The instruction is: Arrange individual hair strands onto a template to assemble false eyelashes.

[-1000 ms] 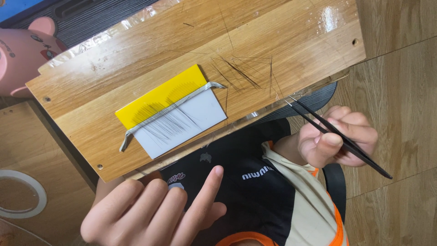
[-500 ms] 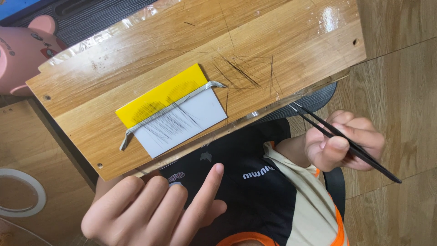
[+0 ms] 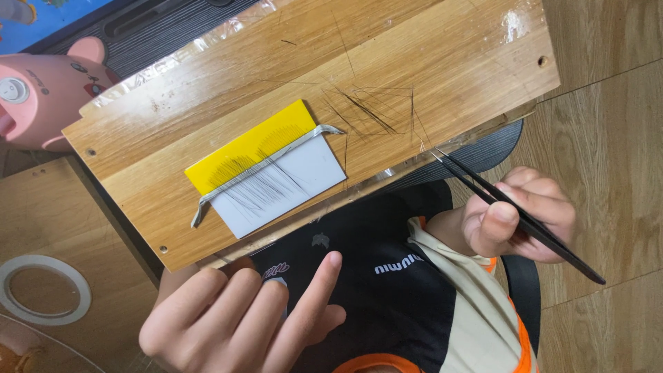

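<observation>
Right hand (image 3: 521,214) drifted slightly lower, fingers pinching black tweezers (image 3: 511,211). Left hand (image 3: 242,321) empty, fingers spread. Many hairs already taped on card (image 3: 266,169); loose hairs (image 3: 366,110) remain on board (image 3: 173,117).

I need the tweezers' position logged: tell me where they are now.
In the head view, the black tweezers sit at right, pinched in the right hand, tips at the wooden board's near edge beside loose hair strands.
</observation>
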